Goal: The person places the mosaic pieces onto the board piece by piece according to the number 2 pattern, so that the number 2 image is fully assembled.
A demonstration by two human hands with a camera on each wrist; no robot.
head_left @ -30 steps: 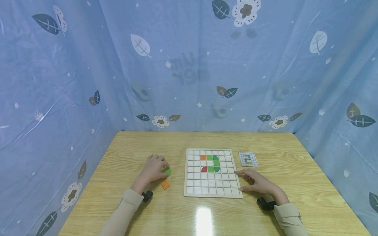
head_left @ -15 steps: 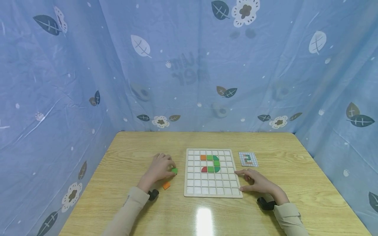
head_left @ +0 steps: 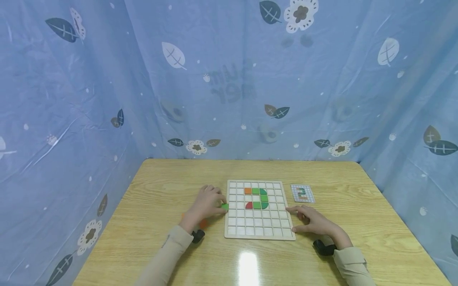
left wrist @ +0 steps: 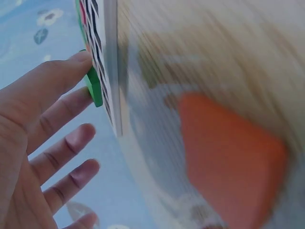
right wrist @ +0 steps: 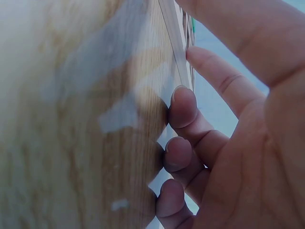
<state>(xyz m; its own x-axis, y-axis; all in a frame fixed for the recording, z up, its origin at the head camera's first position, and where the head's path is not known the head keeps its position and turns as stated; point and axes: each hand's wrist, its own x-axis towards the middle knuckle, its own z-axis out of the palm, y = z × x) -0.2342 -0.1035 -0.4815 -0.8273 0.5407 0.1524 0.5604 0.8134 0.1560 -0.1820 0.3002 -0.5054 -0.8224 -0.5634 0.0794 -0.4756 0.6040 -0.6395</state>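
Note:
My left hand point(head_left: 208, 202) pinches a green square tile point(head_left: 224, 206) between thumb and index finger, at the left edge of a white gridded board point(head_left: 247, 231). In the left wrist view, the green tile point(left wrist: 94, 87) is held tilted, and the other fingers are spread. On the board, orange, green and red tiles form a curved shape, with a red quarter-round tile point(head_left: 249, 205) at its lower left end. My right hand point(head_left: 313, 221) touches the board's right edge with thumb and index finger; its other fingers are bent against the tabletop in the right wrist view.
An orange tile point(left wrist: 228, 157) lies on the table by my left wrist, partly hidden in the head view. A small pattern card point(head_left: 302, 194) lies right of the board. Blue curtains point(head_left: 229, 99) surround the wooden table point(head_left: 186, 171) at the back and sides.
My left hand has moved right with the green tile, from open table to the board's left edge. Its wrist now covers part of the orange on the table. My right hand stays put.

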